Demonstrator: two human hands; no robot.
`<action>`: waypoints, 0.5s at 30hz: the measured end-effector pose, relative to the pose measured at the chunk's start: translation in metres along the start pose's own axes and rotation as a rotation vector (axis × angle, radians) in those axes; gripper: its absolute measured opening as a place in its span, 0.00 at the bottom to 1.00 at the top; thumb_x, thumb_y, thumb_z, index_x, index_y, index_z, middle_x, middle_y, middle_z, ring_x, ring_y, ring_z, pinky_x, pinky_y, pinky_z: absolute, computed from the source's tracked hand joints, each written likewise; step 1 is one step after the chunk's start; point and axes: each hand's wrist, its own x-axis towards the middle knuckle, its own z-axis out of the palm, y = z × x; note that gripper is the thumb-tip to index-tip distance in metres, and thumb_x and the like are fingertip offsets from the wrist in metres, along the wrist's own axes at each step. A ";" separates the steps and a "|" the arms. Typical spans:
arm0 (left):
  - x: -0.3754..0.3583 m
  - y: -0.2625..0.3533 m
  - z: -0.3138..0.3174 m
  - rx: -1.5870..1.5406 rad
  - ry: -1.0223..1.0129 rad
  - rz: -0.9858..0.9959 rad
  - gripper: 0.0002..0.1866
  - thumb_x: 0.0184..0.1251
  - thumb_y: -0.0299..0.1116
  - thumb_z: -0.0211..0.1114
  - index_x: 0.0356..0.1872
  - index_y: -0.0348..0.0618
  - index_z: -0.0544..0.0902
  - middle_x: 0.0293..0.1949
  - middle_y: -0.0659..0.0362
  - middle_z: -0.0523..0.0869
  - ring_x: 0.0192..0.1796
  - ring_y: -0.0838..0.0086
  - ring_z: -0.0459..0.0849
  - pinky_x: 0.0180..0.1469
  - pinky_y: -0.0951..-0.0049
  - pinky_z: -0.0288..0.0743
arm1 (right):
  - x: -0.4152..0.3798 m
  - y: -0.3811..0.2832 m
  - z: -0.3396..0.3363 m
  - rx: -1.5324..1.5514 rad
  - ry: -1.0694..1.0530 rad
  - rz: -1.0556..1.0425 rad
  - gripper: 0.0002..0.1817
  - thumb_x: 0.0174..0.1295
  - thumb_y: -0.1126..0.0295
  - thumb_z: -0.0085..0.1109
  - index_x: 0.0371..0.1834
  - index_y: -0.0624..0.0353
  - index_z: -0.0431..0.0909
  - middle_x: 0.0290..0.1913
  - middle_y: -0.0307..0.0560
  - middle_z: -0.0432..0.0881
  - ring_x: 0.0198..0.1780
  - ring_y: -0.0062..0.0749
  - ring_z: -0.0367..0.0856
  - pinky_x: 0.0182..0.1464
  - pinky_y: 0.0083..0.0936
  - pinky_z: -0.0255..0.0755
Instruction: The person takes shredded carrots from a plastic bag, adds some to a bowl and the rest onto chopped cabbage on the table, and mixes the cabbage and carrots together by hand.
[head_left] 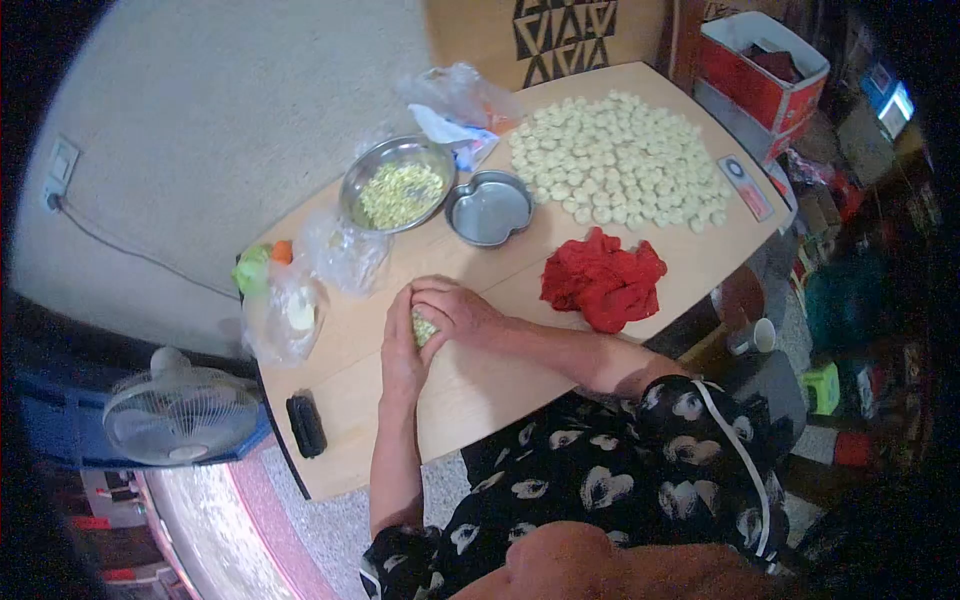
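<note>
A steel bowl (418,151) holds chopped bits (400,197) while left fingers (400,308) and right fingers (437,290) clasp a clump (423,327) (similar, apparently).

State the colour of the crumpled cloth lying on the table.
The crumpled cloth is bright red, seen best in the head view.

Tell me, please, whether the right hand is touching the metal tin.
Apart: the head view shows bare table between the right hand and the near side of the metal tin.
</note>
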 end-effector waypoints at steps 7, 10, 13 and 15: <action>0.003 0.006 0.000 0.029 0.031 0.043 0.35 0.56 0.29 0.76 0.65 0.32 0.71 0.61 0.43 0.79 0.62 0.51 0.79 0.64 0.60 0.73 | -0.002 -0.001 -0.002 0.090 0.072 0.030 0.11 0.64 0.72 0.55 0.44 0.68 0.80 0.51 0.58 0.81 0.56 0.51 0.78 0.61 0.40 0.71; 0.004 0.006 -0.004 -0.013 0.015 -0.003 0.32 0.60 0.29 0.73 0.65 0.31 0.72 0.60 0.43 0.79 0.62 0.53 0.80 0.64 0.61 0.73 | 0.001 0.005 0.003 0.074 0.103 0.002 0.10 0.64 0.72 0.55 0.43 0.67 0.80 0.49 0.57 0.82 0.54 0.52 0.78 0.60 0.40 0.71; 0.003 0.006 -0.003 -0.074 0.017 -0.098 0.25 0.66 0.26 0.65 0.64 0.32 0.73 0.59 0.44 0.81 0.61 0.57 0.81 0.64 0.63 0.73 | -0.004 0.006 -0.002 0.084 0.093 0.023 0.10 0.64 0.72 0.55 0.43 0.66 0.80 0.48 0.56 0.82 0.54 0.52 0.79 0.59 0.41 0.72; 0.002 0.003 -0.004 -0.098 0.049 -0.136 0.22 0.68 0.24 0.62 0.63 0.32 0.74 0.59 0.44 0.81 0.61 0.57 0.81 0.64 0.63 0.73 | -0.002 0.003 0.000 0.124 0.091 0.035 0.10 0.64 0.72 0.56 0.43 0.66 0.80 0.48 0.57 0.83 0.54 0.52 0.79 0.59 0.41 0.71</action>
